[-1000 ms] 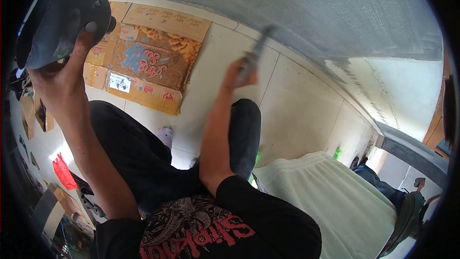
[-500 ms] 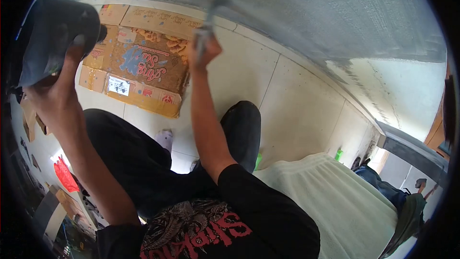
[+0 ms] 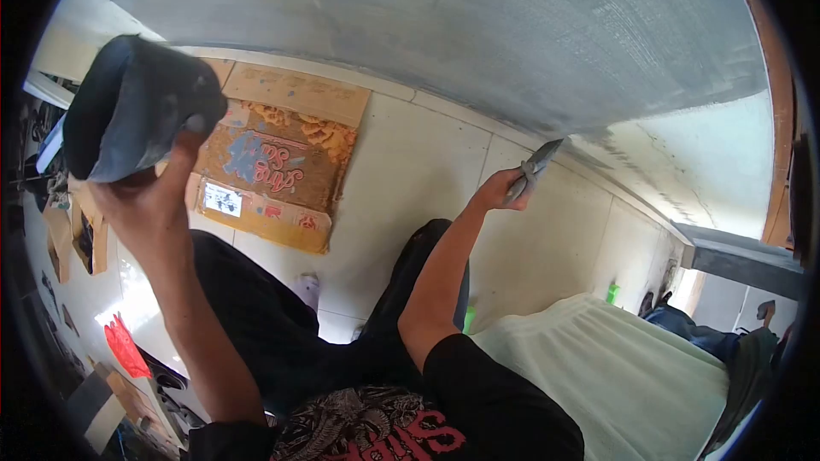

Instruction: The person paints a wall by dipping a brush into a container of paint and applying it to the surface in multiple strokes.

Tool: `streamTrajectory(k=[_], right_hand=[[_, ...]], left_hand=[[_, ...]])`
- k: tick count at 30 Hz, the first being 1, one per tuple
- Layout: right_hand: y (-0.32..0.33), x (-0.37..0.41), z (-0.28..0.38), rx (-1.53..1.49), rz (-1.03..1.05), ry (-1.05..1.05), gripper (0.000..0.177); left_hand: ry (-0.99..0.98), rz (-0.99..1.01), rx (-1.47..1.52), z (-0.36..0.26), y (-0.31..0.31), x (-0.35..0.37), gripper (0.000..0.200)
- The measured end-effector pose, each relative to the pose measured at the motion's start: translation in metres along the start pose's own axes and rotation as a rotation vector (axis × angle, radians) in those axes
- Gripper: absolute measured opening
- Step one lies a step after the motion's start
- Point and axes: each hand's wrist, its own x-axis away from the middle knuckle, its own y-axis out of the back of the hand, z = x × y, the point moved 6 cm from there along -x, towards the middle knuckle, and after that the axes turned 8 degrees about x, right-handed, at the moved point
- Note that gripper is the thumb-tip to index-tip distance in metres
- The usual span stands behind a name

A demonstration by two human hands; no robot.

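At the wall's foot, my right hand (image 3: 502, 192) has its fingers pinched on a putty knife (image 3: 538, 162), blade tip touching the grey-coated wall (image 3: 427, 34). My left hand (image 3: 141, 196), raised, has its fingers wrapped round a dark tub (image 3: 128, 115), above flattened cardboard (image 3: 273, 162) on the floor (image 3: 410, 171).

The flattened cardboard (image 3: 278, 162) lies on the floor (image 3: 410, 162), with its far edge against the foot of the wall (image 3: 444, 43). To the left of the cardboard the left hand (image 3: 149, 205) is raised, gripping a container (image 3: 128, 115) that overlaps the cardboard's left corner in the view. Right of the cardboard and well apart from it, the right hand (image 3: 502, 192) holds a tool (image 3: 534, 169), perhaps a scraper, whose tip seems to meet the wall near its base. The person's legs (image 3: 256, 307) lie nearer than the cardboard, between the two hands. Further right of the cardboard, and nearer, lies a spread cloth (image 3: 615, 367).
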Motion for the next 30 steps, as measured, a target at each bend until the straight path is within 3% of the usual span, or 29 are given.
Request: streamTrajectory(k=[3,4,5,6,8,11,12,14,16,19,20,22,23,26,30], right_hand=[[-0.013,0.011,-0.020,0.128,-0.067,0.100,0.011],[-0.027,0.023,-0.029,0.041,0.001,0.051,0.015],[-0.046,0.066,-0.058,0.417,-0.059,0.149,0.026],[-0.051,0.080,-0.036,0.421,-0.052,0.148,0.026],[-0.075,0.128,-0.016,0.200,0.063,-0.048,0.021],[-0.068,0.170,0.080,-0.136,0.220,-0.339,0.015],[-0.070,0.185,0.102,-0.306,0.404,-0.625,0.012],[-0.062,0.203,0.146,-0.463,0.520,-0.491,0.011],[-0.050,0.228,0.167,-0.483,0.724,-0.491,0.009],[-0.020,0.231,0.180,-0.590,0.713,-0.486,0.006],[-0.012,0.233,0.171,-0.589,0.711,-0.483,0.006],[0.004,0.237,0.122,-0.217,0.644,-0.460,0.011],[0.003,0.230,0.098,-0.212,0.649,-0.456,0.011],[-0.018,0.181,0.059,1.587,0.265,0.744,0.023],[-0.049,0.172,0.034,1.678,0.225,1.008,0.022]], left_hand=[[0.032,0.007,-0.030,0.011,0.015,0.001,0.050],[0.045,0.078,-0.139,0.013,0.018,0.001,0.046],[0.056,0.148,-0.250,0.015,0.018,-0.001,0.043],[0.070,0.011,-0.134,0.002,0.015,-0.001,0.060],[0.076,0.020,-0.140,0.001,0.017,0.001,0.059],[0.060,0.038,-0.169,-0.003,0.016,0.003,0.056],[0.039,0.045,-0.196,-0.005,0.015,0.004,0.055],[0.018,0.057,-0.228,-0.006,0.017,0.006,0.053],[0.151,0.062,-0.140,0.002,0.022,0.008,0.057],[0.141,0.063,-0.176,0.000,0.020,0.007,0.057],[0.142,0.063,-0.173,0.001,0.019,0.007,0.057],[0.156,0.025,-0.226,0.003,0.023,0.009,0.058],[0.164,0.025,-0.227,0.004,0.025,0.010,0.058],[0.146,-0.018,-0.175,0.003,0.028,0.009,0.056],[0.151,0.028,-0.162,0.010,0.042,0.009,0.055]])
